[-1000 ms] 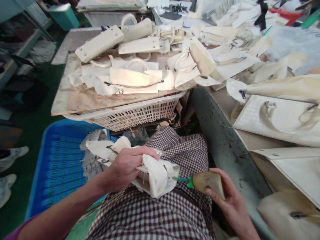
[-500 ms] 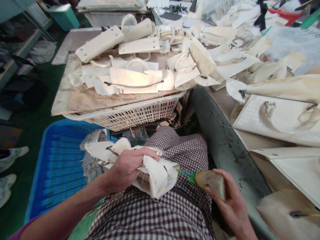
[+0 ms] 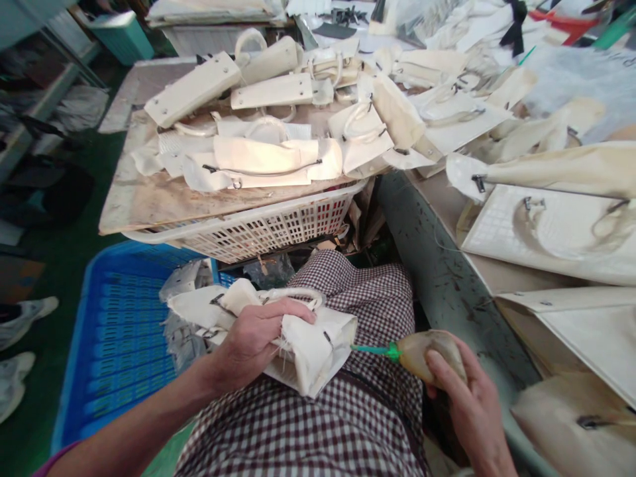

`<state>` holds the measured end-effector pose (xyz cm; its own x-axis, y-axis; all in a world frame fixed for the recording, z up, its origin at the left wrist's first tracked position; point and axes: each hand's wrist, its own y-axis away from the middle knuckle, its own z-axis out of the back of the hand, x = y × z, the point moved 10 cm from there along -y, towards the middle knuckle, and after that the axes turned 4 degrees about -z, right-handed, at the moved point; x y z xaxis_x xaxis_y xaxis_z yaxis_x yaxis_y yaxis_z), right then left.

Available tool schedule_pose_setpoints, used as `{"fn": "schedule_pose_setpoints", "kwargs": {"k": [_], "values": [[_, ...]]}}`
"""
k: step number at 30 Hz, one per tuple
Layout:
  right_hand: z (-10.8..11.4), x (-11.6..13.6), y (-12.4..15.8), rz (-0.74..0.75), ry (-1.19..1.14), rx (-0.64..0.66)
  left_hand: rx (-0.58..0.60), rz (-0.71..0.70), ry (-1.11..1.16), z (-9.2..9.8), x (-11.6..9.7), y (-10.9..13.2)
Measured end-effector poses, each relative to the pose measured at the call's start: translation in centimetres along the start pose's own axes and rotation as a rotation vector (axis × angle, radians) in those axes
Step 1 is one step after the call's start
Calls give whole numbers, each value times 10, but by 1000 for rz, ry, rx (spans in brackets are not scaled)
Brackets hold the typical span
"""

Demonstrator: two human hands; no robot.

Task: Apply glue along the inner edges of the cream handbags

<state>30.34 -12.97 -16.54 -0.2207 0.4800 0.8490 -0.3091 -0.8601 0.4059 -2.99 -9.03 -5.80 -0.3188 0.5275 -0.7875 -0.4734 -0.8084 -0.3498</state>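
Note:
My left hand [image 3: 261,338] is closed on a white handbag [image 3: 320,344] that lies across my lap, its end pointing right and loose threads hanging near my fingers. In my right hand [image 3: 467,391] is a yellowish squeeze bottle [image 3: 422,354] with a green collar and a thin green nozzle [image 3: 370,348]. The nozzle tip points left, at the right end of the bag; whether it touches the bag I cannot tell. My right thumb lies on the bottle's side. A checked apron [image 3: 298,430] covers my lap under the bag.
Ahead, a wooden board [image 3: 134,192] on a white basket [image 3: 268,228] bears several white bags. A blue crate [image 3: 89,331] stands to my left. On the right, a grey-green table side [image 3: 447,285] runs beside me, with larger white bags [image 3: 561,225] on top. A person's shoes [image 3: 24,321] show far left.
My right hand has moved slightly right with the bottle, drawing the nozzle back from the bag's end. The thumb now lies over the bottle. My left hand keeps its hold.

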Motion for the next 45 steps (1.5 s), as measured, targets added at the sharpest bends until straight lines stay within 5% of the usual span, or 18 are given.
{"fn": "schedule_pose_setpoints", "kwargs": {"k": [4,16,21,33,45], "values": [[-9,-9,0,-108,-9,89,-41,12,11,1,3,6],[-18,-4,0,-173,23,78,-38,-26,-3,0,-1,6],[-25,4,15,-205,-66,146,-46,-1,20,-1,3,8],[-35,11,53,-332,-264,68,-20,12,18,-4,6,6],[-14,-5,19,-213,-16,11,-54,76,78,-1,9,2]]}}
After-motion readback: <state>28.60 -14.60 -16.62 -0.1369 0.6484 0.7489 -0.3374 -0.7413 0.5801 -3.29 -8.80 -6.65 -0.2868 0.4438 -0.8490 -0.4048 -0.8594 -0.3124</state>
